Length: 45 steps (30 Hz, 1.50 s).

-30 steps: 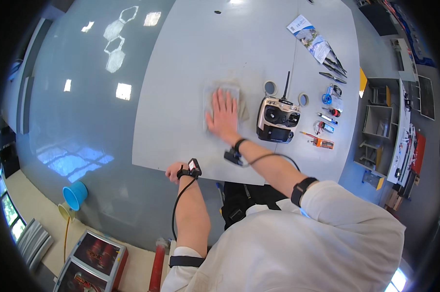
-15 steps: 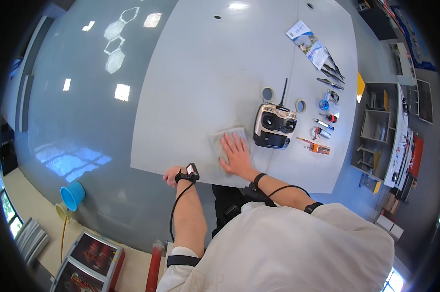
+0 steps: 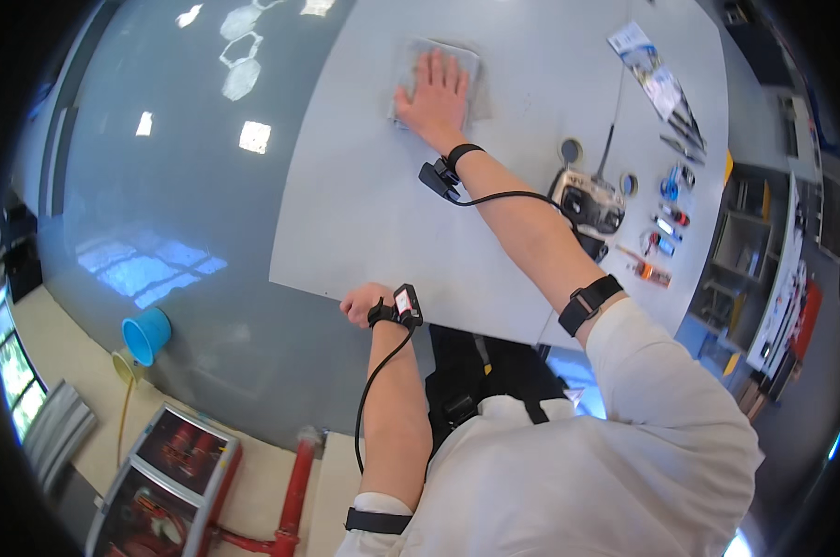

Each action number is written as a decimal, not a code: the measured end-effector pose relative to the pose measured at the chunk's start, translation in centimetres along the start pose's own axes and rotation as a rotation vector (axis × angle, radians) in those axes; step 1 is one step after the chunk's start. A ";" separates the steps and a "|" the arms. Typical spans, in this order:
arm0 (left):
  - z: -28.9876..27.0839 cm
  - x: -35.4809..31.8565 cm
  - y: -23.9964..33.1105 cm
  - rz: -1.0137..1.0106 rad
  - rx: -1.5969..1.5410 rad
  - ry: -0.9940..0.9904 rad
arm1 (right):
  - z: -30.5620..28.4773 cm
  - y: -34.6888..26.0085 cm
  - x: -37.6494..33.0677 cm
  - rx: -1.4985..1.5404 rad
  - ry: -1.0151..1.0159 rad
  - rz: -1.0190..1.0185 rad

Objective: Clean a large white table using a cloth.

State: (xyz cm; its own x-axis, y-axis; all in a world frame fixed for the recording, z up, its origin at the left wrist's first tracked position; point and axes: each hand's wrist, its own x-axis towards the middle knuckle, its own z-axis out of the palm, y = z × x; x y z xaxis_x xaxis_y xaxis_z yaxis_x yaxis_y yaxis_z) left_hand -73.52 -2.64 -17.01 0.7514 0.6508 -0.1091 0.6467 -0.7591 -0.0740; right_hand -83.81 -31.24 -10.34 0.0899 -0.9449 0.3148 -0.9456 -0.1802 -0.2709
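My right hand (image 3: 434,100) lies flat with spread fingers on a folded light grey cloth (image 3: 469,72), pressing it to the white tabletop (image 3: 364,213). That arm reaches far over the table, and the cloth's edges show around the fingers. By the table's near left corner my left hand (image 3: 365,304) is curled into a loose fist, with nothing visible in it. A radio controller (image 3: 594,200) with a long antenna stands right of my right forearm, which partly hides it. Two tape rolls, a near one (image 3: 630,184) and a farther one (image 3: 570,150), sit beside it.
Along the table's right side lie a printed packet (image 3: 647,70), black propellers (image 3: 684,139), several small tools and an orange-labelled battery (image 3: 652,271). A blue bucket (image 3: 148,336) and a red-framed cabinet (image 3: 174,478) stand on the floor at left. Shelving (image 3: 745,241) is at right.
My right hand has slid the cloth far away across the tabletop from near the front edge, and my arm now stretches out. My left hand stays by the near corner, still curled.
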 end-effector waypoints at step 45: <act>-7.6 -10.0 -14.9 1.448 0.466 -0.600 | -29.9 35.6 -41.7 0.156 -0.201 0.150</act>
State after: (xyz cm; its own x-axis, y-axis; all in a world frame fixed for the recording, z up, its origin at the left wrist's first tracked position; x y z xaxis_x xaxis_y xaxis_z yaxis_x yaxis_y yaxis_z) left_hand -89.68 2.34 -7.29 0.4329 -0.5818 -0.6885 -0.6886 -0.7064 0.1640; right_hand -130.54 9.91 -5.90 0.0279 -0.9965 0.0788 -0.8949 -0.0600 -0.4421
